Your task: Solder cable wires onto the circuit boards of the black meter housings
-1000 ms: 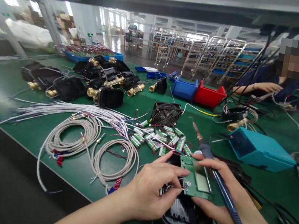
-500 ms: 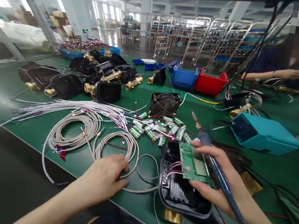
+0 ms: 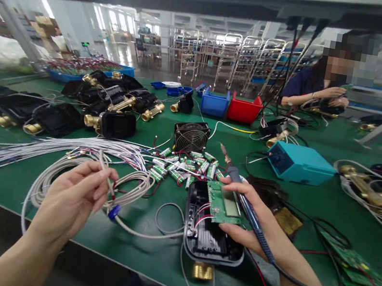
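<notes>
My left hand pinches a grey cable near its end, raised over the coiled cables. Blue tape wraps the coil close by. My right hand grips a green circuit board by its edges, with a soldering iron lying across the same fingers, its tip pointing up and away. The board, bearing a small display, sits tilted over an open black meter housing. Red and white wires join board and housing. A brass fitting sticks out below the housing.
Green-and-white batteries lie before a black fan. White cables and brass-fitted meters are at left. Blue and red bins stand behind; a teal soldering station is at right. A co-worker sits across.
My left hand has risen and moved left from the coil, lifting the cable end. My right hand keeps its hold on the board and iron. The view has shifted right.
</notes>
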### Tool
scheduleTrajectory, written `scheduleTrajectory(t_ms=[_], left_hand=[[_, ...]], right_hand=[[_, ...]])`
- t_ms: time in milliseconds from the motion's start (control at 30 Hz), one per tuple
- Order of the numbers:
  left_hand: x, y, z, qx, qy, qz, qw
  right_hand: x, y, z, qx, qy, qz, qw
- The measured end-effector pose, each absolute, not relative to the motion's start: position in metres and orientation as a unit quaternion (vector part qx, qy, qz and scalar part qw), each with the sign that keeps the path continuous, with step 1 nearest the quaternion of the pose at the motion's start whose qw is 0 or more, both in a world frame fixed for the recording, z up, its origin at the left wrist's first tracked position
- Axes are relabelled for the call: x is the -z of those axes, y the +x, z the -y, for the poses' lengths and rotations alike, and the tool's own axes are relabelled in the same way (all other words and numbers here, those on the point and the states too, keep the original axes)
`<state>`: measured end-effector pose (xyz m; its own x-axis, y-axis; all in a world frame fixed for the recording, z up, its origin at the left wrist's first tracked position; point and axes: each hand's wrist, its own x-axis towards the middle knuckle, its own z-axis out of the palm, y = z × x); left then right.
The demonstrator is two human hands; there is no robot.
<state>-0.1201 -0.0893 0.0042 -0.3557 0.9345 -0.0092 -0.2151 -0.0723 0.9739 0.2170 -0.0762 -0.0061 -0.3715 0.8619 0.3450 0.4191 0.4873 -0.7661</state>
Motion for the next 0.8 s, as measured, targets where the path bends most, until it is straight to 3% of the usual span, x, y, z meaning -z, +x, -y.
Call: scheduleTrajectory(t_ms=[267,400,600,800], left_hand=[[-0.024,-0.118,0.095,-0.708,0.422,-0.391,0.41],[-0.013,-0.109,0.108,-0.617,0.514,-0.378,0.461],[0.03,-0.069,0.119,-0.399,0.48,-0.415,0.662],[0.062,-0.028,0.128,-0.329,0.454,-0.521,0.643]], right_hand=[[0.014,0.219,0.073,-0.263,-0.415,0.778,0.39],[0.014,0.219,0.072,-0.269,-0.411,0.78,0.389],[0.015,0.219,0.073,-0.276,-0.394,0.786,0.388],[0.005,0.217,0.079,-0.301,-0.411,0.773,0.378]])
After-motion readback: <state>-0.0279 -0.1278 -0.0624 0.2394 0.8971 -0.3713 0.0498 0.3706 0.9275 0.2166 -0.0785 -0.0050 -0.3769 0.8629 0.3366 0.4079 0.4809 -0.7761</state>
